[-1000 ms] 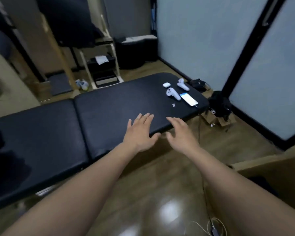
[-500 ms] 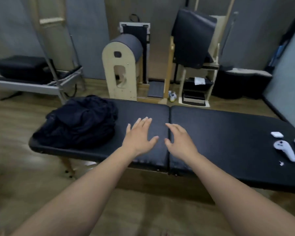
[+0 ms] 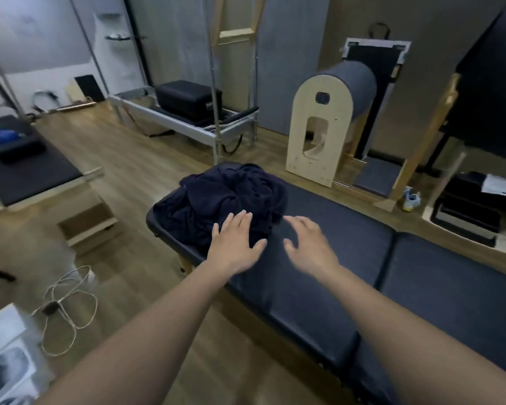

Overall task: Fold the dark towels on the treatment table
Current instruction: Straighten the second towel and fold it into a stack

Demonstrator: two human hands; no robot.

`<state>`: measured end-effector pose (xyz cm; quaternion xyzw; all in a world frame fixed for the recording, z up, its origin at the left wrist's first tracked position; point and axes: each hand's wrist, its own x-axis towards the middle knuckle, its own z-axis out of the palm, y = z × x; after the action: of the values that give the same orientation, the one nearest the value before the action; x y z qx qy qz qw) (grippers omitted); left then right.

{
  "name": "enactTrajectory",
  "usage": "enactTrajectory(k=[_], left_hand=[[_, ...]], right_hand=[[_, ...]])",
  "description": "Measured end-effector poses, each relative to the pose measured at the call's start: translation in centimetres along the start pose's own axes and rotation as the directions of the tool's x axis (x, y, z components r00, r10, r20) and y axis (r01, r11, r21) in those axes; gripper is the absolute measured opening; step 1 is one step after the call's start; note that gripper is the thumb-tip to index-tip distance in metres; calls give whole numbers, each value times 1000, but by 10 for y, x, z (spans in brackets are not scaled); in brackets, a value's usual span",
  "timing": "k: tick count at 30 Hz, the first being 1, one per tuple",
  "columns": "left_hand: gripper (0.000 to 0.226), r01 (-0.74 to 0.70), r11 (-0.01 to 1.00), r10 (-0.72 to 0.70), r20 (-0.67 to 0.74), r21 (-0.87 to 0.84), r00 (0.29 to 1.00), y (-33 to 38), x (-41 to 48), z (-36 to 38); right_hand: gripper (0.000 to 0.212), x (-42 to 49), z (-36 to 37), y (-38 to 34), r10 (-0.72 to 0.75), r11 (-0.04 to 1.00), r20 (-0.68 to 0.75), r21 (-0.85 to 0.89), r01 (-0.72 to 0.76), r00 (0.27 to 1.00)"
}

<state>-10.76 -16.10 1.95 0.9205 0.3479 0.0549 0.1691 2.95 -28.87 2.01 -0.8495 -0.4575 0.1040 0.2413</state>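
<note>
Right now both arms reach forward over the treatment table (image 3: pixel 275 299), a long black padded bench that runs from the lower right toward the middle of the view. At its far left end the dark towels (image 3: pixel 216 194) lie in one rumpled navy heap, unfolded, covering that end of the pad; how many there are cannot be told. The left hand (image 3: pixel 235 244) is flat and palm down, fingers straight, thumb spread to the side, at the near side of the heap; its fingertips overlap the cloth, but whether they touch it or hover just above cannot be told. It grasps nothing. The right hand (image 3: pixel 310 247) is just beside it, apart from it, over the bare pad to the right of the heap; it is a little blurred, its fingers are loose and slightly bent, and it holds nothing either.

Behind the table on the wooden floor (image 3: pixel 146 176) stands a pale wooden barrel (image 3: pixel 313 135) with a dark padded top. Further back to the left is a metal-framed bed (image 3: pixel 193 127) with a black box (image 3: pixel 187 96) on it. At the far left a second padded bench (image 3: pixel 32 171) carries a blue ball (image 3: pixel 2 136) and a dark cushion (image 3: pixel 18 147). A white cable (image 3: pixel 67 305) lies in loose loops on the floor near the left forearm, and a pair of light shoes (image 3: pixel 411 200) sits on the floor beyond the table at the right
</note>
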Motion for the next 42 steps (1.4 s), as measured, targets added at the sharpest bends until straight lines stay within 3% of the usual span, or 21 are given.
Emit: enactTrajectory(k=[13, 22, 27, 30, 32, 36, 38, 42], left_hand=[[74, 206, 977, -207, -16, -55, 978, -67, 96, 12], [71, 296, 943, -289, 68, -150, 955, -158, 219, 31], [66, 294, 944, -291, 46, -149, 956, -193, 266, 51], [40, 220, 962, -240, -113, -162, 964, -208, 282, 60], [26, 165, 963, -208, -199, -215, 958, -213, 290, 62], [15, -35, 961, -77, -390, -273, 917, -193, 314, 49], [19, -172, 915, 2, -423, -365, 906, -156, 334, 31], [23, -392, 797, 150, -477, -460, 866, -48, 360, -16]], right_hand=[[53, 139, 44, -10, -140, 990, 130, -16, 143, 982], [51, 272, 117, -41, -80, 990, 213, -97, 103, 974], [57, 332, 150, -52, -4, 985, 220, -169, 42, 975], [52, 350, 167, -53, 25, 975, 283, -217, 39, 959], [41, 355, 171, -51, 17, 986, 245, -166, 25, 969], [19, 355, 148, -46, 27, 999, 88, -22, -25, 996], [34, 355, 122, -37, 83, 996, -3, 45, -82, 997], [21, 346, 36, -5, 203, 955, -297, 269, -122, 933]])
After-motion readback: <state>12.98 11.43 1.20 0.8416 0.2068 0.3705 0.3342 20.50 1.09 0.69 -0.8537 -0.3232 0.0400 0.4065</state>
